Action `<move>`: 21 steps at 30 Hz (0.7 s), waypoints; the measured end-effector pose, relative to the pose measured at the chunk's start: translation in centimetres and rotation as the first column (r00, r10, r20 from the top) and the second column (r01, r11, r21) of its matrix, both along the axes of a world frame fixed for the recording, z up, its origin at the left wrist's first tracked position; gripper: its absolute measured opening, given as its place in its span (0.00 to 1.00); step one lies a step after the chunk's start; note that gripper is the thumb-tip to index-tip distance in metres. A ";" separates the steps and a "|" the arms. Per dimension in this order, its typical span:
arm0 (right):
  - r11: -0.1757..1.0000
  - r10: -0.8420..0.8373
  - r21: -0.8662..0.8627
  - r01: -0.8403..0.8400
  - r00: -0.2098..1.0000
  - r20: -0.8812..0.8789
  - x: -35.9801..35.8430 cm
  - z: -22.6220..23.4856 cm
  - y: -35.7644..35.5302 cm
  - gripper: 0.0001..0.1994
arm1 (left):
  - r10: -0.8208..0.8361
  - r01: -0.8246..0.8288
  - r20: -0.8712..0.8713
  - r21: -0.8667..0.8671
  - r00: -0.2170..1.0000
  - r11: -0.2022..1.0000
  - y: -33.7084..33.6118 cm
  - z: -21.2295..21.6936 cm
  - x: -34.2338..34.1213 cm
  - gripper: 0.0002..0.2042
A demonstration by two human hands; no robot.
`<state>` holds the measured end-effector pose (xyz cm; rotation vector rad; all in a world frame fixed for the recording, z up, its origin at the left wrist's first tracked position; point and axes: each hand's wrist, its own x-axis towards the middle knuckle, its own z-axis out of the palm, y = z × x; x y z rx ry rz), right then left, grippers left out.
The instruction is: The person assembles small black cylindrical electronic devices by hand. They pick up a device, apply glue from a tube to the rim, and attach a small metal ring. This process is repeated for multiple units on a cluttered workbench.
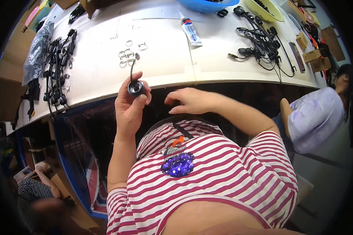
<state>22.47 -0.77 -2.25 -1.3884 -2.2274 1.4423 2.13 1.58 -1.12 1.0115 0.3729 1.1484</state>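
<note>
My left hand (130, 102) grips a small round black part (135, 88) with a thin black wire rising from it toward the table. It is held at the near edge of the white table (164, 62). My right hand (190, 100) hovers just right of it, empty, fingers loosely curled and apart. Several small metal rings (127, 54) lie on the table right beyond the held part.
Black cables lie in a bundle at the left (59, 66) and a tangle at the right (262, 45). A white glue tube (191, 30), a blue bowl (206, 4) and a yellow bowl (264, 9) sit further back. A person in lilac (317, 113) sits at right.
</note>
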 end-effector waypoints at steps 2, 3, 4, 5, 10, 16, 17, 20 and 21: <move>0.991 -0.097 0.080 0.110 0.985 -0.144 -1.2 -6.6 -0.9 0.29 | 0.015 -0.013 0.056 -0.040 0.998 0.999 -0.2 0.1 0.8 0.23; 0.994 -0.098 -0.061 0.086 0.965 -0.244 -1.7 -8.1 -0.8 0.31 | -0.008 0.009 0.052 -0.034 0.999 0.999 -0.2 0.2 0.9 0.23; 0.979 -0.113 -0.201 0.046 0.935 -0.336 -2.2 -9.4 -0.5 0.33 | -0.030 0.031 0.047 -0.028 0.998 0.999 -0.3 0.2 1.0 0.24; 0.939 -0.224 -0.341 0.051 0.841 -0.492 -3.0 -10.6 -0.6 0.27 | -0.030 0.031 0.016 -0.037 0.999 0.999 -0.4 0.2 1.0 0.23; 0.875 -0.278 -0.460 0.152 0.935 -0.221 -3.3 -16.0 0.0 0.13 | 0.021 -0.020 -0.080 0.010 0.997 1.000 -0.2 0.1 0.9 0.25; 0.988 -0.147 0.019 0.153 0.971 -0.191 -3.3 -18.3 -0.8 0.12 | 0.006 0.001 -0.133 0.048 0.991 0.999 -0.2 -0.3 1.0 0.26; 0.986 -0.168 -0.061 0.157 0.952 -0.254 -3.7 -16.3 -0.8 0.12 | 0.001 0.004 -0.133 0.033 0.991 0.999 -0.2 -0.2 0.9 0.27; 0.985 -0.171 -0.058 0.162 0.952 -0.254 -3.8 -16.0 -0.8 0.11 | 0.003 -0.003 -0.083 0.006 0.997 1.000 -0.1 -0.1 1.1 0.22; 0.981 -0.188 -0.085 0.174 0.962 -0.199 -3.7 -16.0 -0.8 0.11 | 0.016 -0.016 -0.066 0.002 0.998 1.000 -0.3 -0.1 1.3 0.22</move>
